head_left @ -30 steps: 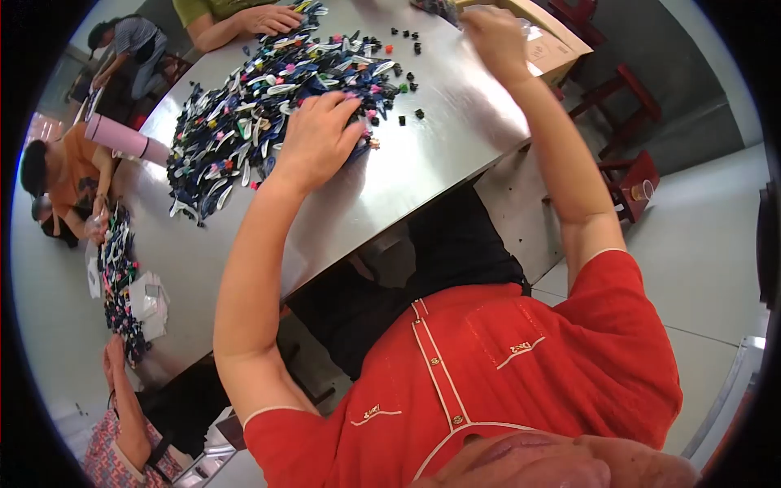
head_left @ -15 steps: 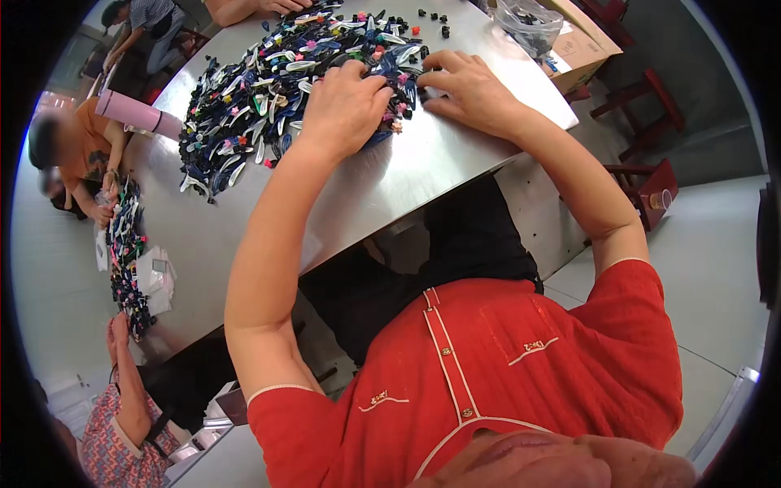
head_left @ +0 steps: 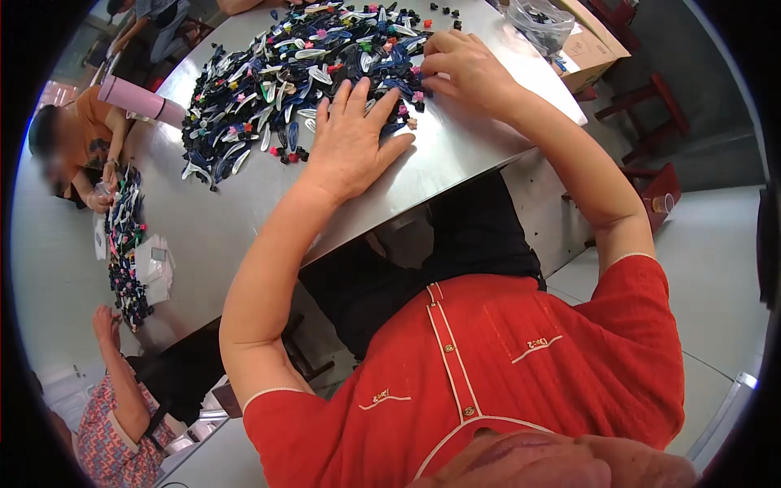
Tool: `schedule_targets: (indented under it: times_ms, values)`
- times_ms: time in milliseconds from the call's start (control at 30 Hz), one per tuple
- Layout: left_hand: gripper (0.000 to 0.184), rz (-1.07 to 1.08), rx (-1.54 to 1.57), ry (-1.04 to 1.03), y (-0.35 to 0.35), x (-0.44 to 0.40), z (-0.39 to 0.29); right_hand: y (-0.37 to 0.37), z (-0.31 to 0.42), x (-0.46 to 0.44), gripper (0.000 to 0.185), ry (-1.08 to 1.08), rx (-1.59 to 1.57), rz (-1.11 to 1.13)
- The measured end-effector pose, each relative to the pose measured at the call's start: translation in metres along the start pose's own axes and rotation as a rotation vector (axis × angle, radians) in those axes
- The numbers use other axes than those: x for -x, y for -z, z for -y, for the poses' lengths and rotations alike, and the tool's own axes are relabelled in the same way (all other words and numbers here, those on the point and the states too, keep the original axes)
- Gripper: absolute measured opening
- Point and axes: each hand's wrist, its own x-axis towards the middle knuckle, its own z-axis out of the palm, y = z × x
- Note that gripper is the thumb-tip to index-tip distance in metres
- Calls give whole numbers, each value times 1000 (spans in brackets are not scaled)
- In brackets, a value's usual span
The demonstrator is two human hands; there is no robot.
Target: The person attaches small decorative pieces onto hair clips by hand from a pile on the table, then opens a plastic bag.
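Around my spread left hand's (head_left: 348, 153) fingertips, hair clips (head_left: 281, 85) lie heaped; my right hand (head_left: 468, 71) curls at their edge, whether pinching any I cannot tell; light, low fingers should scatter fewest.

From where I stand, the right hand (head_left: 470, 75) has come across from beside the cardboard box (head_left: 587, 50) to the edge of the hair clip heap (head_left: 268, 85), while the left hand (head_left: 350, 150) has drawn back, its curled fingers now spread.
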Motion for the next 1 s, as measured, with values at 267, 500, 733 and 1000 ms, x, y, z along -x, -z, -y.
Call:
schedule_targets:
  times_ms: [267, 500, 733, 1000]
  values:
    - [56, -100, 83, 3, -12, -20, 2, -3, 1, 1, 18, -127, 160, 72]
    - [44, -243, 157, -21, -15, -18, -4, -3, 12, 3, 26, -151, 166, 19]
    - [38, -277, 189, -30, -14, -14, 2, 1, 14, 3, 29, -132, 156, 91]
    - [37, -295, 181, -34, -12, -12, 1, 18, -20, 9, 6, 54, 249, -308]
